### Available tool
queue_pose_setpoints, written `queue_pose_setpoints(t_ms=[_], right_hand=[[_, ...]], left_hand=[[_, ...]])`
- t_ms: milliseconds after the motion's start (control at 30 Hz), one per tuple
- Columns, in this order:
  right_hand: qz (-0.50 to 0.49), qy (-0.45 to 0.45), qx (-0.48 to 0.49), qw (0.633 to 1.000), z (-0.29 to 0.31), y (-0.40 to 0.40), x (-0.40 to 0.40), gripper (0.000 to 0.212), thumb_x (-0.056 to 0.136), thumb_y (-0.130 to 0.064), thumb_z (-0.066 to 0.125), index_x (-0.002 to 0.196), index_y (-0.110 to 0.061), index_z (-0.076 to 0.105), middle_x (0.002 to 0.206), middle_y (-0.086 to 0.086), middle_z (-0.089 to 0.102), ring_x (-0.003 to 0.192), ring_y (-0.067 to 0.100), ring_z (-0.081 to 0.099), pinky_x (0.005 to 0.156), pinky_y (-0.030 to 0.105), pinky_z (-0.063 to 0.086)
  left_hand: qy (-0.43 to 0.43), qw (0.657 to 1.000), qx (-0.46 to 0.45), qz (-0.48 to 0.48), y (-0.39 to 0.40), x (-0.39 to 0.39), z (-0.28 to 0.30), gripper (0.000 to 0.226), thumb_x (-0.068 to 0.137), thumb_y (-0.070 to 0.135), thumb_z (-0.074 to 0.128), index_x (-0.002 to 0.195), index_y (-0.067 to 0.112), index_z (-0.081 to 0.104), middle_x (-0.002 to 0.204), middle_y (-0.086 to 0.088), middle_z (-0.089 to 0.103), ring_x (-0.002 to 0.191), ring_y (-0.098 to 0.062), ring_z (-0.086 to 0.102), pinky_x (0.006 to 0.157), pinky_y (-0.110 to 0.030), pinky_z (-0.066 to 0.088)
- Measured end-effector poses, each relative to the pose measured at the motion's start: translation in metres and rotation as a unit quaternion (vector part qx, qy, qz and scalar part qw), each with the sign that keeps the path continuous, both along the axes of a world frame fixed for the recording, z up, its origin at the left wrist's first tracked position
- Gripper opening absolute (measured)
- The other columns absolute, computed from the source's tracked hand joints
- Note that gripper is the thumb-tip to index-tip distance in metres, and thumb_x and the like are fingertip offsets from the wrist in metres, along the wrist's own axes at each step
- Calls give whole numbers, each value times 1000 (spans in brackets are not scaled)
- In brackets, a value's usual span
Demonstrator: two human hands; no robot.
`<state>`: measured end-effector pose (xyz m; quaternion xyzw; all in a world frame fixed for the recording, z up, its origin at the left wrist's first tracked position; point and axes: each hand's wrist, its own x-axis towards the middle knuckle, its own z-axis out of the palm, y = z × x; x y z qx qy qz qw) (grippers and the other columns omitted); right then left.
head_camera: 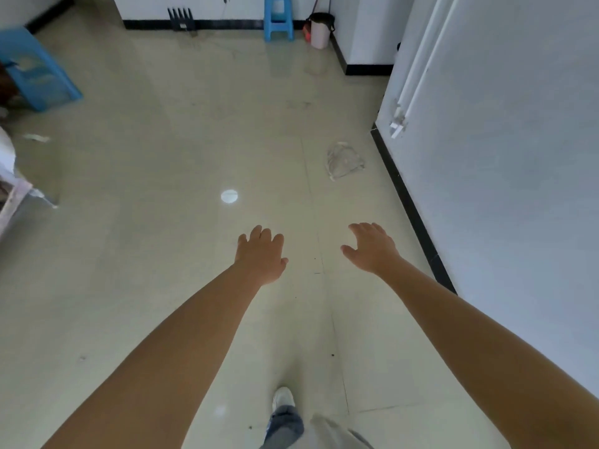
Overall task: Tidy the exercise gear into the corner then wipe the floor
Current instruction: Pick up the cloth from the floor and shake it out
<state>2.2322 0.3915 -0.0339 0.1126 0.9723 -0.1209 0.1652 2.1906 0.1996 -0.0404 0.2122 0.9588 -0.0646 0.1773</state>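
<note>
My left hand point(261, 254) and my right hand point(372, 247) are both stretched out in front of me above the pale tiled floor point(162, 254), fingers apart, holding nothing. A crumpled clear plastic piece or cloth point(344, 160) lies on the floor near the right wall, ahead of my right hand. No exercise gear is plainly recognisable; a dark pronged object point(181, 19) leans at the far baseboard.
A blue plastic stool point(278, 19) stands by the far wall, next to a pink bin with a black bag point(320, 30). Another blue stool point(35, 72) is at the left. A white wall with black baseboard point(411, 209) runs along the right. My shoe point(282, 398) is below.
</note>
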Motion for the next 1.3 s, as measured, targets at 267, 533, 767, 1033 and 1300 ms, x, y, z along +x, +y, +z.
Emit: queue_pose_setpoints(t_ms=[267,533,767,1033,1300], right_hand=[[-43,-14,-9,999,-15,37,-185,54,96,-33,44,144,-13,30,148,4,36,141,25,25,113,40,27],[-51,-13,-38,998,-39,91,-424,54,95,-31,46,142,-9,33,145,10,40,138,27,32,113,42,32],[-53,-20,-54,997,-37,130,-596,52,95,-30,46,142,-9,34,144,11,42,136,29,35,111,42,33],[-129,-26,-63,989,-70,201,-788,51,95,-31,45,142,-11,36,143,12,44,134,28,39,111,40,35],[-268,-77,-104,955,-88,276,-926,50,95,-27,46,141,-10,36,143,13,44,132,30,41,111,38,35]], left_hand=[[-4,999,7,-37,39,-198,-5,49,99,35,36,142,11,30,152,-11,26,146,-28,13,114,-43,21],[7,999,-12,-33,99,-429,-8,49,99,35,38,141,9,32,149,-12,30,144,-27,18,112,-42,25],[3,999,-23,-43,142,-602,-1,49,99,35,38,140,10,32,149,-12,30,144,-28,18,111,-42,26],[-8,994,-45,-102,200,-826,-26,50,99,34,37,142,9,29,151,-13,26,146,-29,13,113,-42,24],[-36,980,-90,-172,308,-1017,-34,46,100,30,36,140,8,32,148,-14,31,142,-30,21,110,-41,27]])
